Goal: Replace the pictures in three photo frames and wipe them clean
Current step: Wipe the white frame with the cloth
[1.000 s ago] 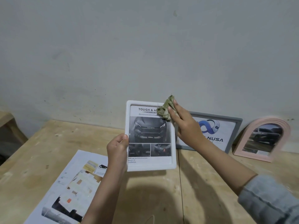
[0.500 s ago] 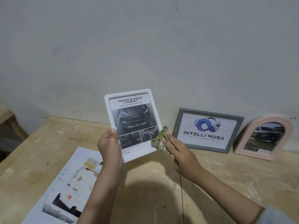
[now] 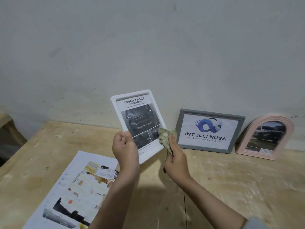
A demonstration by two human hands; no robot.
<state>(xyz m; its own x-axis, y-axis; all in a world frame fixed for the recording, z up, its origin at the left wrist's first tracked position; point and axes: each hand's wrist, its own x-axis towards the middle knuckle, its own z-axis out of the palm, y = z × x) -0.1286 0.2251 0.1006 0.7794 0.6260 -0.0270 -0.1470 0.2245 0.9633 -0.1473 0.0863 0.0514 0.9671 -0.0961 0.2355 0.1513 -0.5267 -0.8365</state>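
My left hand grips the lower left corner of a white photo frame that shows a dark car under the words "TOUGH & AGILE". The frame is held up above the table, tilted to the left. My right hand holds a crumpled greenish cloth against the frame's lower right edge. A grey frame with a blue logo picture leans on the wall to the right. Beside it stands a pink arched frame with a car photo.
A printed paper sheet with a collage picture lies on the wooden table at the front left. A bare grey wall rises right behind the table. The edge of a wooden stool shows at far left.
My right hand brought the cloth down from the frame's top right corner to its lower right edge. The white frame moved left and tilted, uncovering the grey frame behind it.
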